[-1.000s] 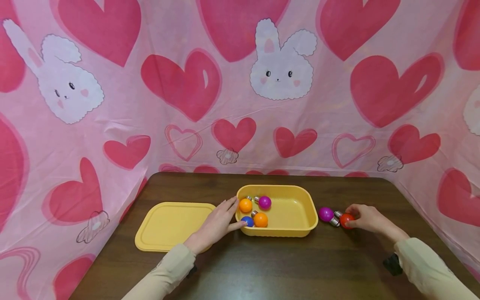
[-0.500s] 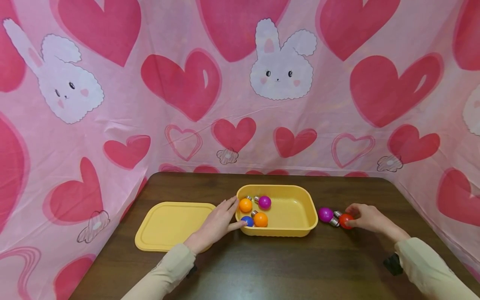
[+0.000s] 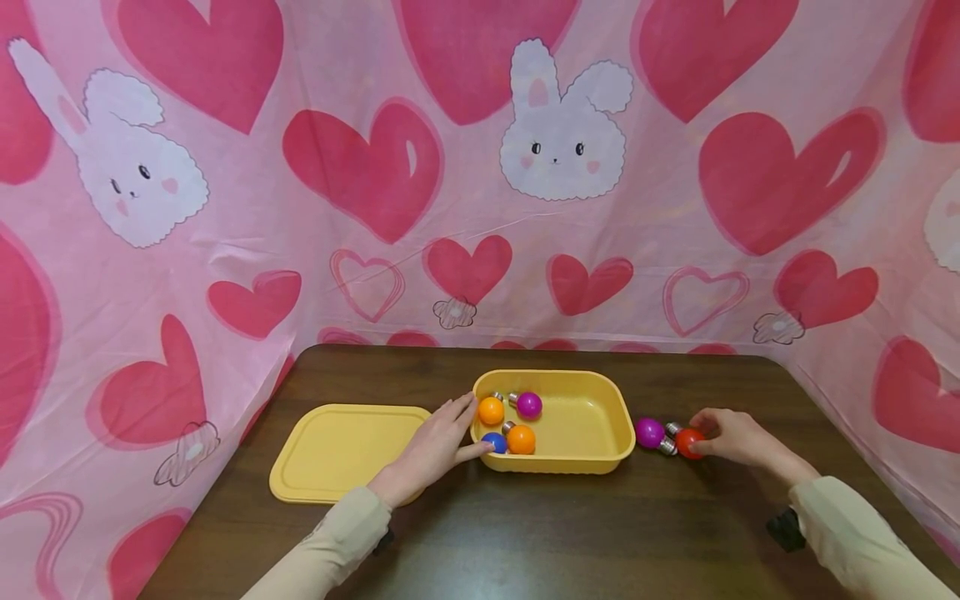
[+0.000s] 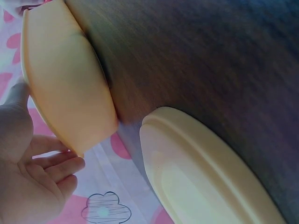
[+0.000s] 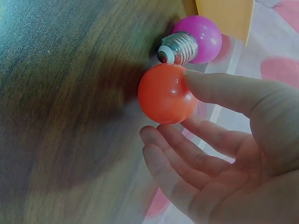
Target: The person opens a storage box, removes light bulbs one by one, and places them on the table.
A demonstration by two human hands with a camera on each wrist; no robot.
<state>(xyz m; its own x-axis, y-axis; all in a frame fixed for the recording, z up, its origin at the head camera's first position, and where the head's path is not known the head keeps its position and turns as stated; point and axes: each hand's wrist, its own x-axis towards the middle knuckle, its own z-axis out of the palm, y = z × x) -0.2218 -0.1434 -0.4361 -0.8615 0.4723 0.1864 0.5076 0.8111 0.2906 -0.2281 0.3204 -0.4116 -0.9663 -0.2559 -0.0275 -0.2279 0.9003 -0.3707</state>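
Note:
A yellow box [image 3: 558,467] holds two orange bulbs [image 3: 522,439], a purple bulb [image 3: 529,406] and a blue bulb [image 3: 492,442]. My left hand [image 3: 435,442] rests on its left end, with thumb and fingers over the rim; the left wrist view shows this hand [image 4: 35,172] at the box's edge [image 4: 70,79]. Right of the box, my right hand [image 3: 738,437] has thumb and fingers around a red bulb [image 3: 690,442] on the table. Another purple bulb [image 3: 649,432] lies against it. In the right wrist view my thumb touches the red bulb [image 5: 167,94].
A flat yellow lid [image 3: 341,454] lies left of the box, partly behind my left forearm. The dark wooden table [image 3: 570,533] meets a pink cloth [image 3: 465,200] with hearts and rabbits at its back edge.
My right hand and the red bulb have shifted very slightly left, and the purple bulb beside it has moved left towards the box. My left hand has stayed where it was.

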